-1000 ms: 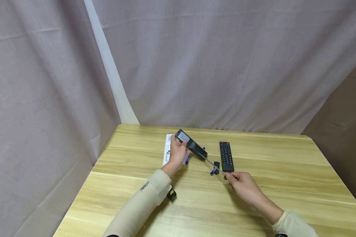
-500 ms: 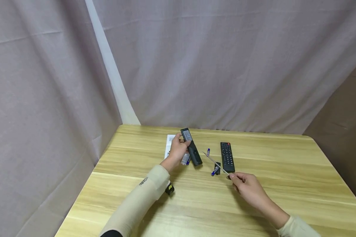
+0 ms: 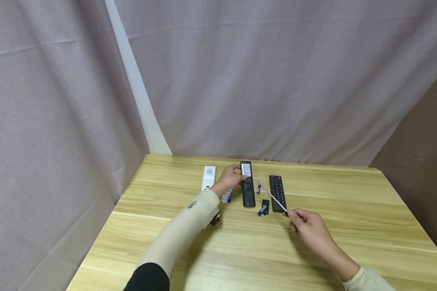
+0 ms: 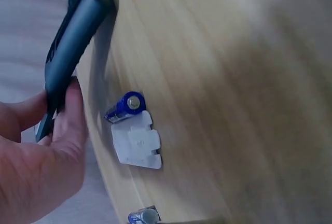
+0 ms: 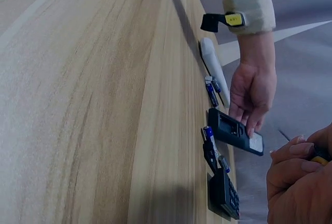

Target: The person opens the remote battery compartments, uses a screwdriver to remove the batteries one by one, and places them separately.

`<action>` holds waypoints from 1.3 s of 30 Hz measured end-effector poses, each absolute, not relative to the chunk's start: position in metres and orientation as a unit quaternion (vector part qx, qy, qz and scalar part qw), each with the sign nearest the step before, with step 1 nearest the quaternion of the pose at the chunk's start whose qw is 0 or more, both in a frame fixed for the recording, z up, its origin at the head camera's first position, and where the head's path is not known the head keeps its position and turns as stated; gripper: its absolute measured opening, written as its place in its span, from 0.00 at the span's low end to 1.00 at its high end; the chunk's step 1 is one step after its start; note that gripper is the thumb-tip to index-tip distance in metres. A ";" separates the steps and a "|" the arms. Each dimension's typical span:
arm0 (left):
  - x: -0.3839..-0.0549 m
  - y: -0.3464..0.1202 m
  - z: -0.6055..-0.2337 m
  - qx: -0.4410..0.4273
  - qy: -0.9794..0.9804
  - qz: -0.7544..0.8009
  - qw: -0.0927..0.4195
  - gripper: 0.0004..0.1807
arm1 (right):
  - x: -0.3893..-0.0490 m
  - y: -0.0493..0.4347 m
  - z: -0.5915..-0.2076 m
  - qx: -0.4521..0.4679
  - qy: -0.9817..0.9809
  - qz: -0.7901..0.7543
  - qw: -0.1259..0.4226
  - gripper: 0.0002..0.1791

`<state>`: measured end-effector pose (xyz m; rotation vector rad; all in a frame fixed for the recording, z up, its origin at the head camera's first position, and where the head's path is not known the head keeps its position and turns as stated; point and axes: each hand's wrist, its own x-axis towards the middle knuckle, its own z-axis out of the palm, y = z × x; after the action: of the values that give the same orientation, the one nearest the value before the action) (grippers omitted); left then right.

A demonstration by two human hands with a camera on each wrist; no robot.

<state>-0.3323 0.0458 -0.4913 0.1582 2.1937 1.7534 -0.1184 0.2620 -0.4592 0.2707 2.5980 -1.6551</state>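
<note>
My left hand [image 3: 230, 178] grips the label end of a black remote control [image 3: 248, 192], its back and uncovered battery compartment facing up. In the right wrist view that compartment shows as a hollow with nothing in it. My right hand [image 3: 308, 226] holds a screwdriver [image 3: 270, 194] by its handle, mostly hidden by the fingers. The thin shaft points up-left, its tip beside the held remote. Between the hands, one blue battery [image 3: 259, 188] lies on the table and another battery [image 3: 262, 210] rests on a small black battery cover [image 3: 266, 203].
A second black remote [image 3: 277, 193] lies buttons up, right of the batteries. A white remote [image 3: 208, 178] lies at the left, partly behind my left arm. Near it are a white battery cover [image 4: 136, 143] and a blue battery [image 4: 127, 106]. Curtains stand behind the wooden table [image 3: 331, 194].
My left hand has moved right and swung the remote from slanted to nearly straight, lowering it toward the table. The screwdriver tip has come away from the remote; the right hand shifted slightly right.
</note>
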 end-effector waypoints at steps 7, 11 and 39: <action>-0.337 0.050 -0.495 0.057 0.873 0.466 0.131 0.23 | -0.117 0.261 -0.460 0.082 0.845 -0.528 0.021 0.21; -0.338 0.050 -0.496 0.085 0.911 0.388 0.114 0.23 | -0.116 0.263 -0.459 0.078 0.847 -0.526 0.011 0.21; -0.311 0.042 -0.484 0.132 0.924 0.346 0.095 0.27 | -0.114 0.280 -0.458 0.074 0.858 -0.507 -0.027 0.22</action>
<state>-0.3111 0.0420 -0.4840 0.3912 2.7392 1.0254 -0.1136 0.2803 -0.4579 0.2352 2.7430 -1.6219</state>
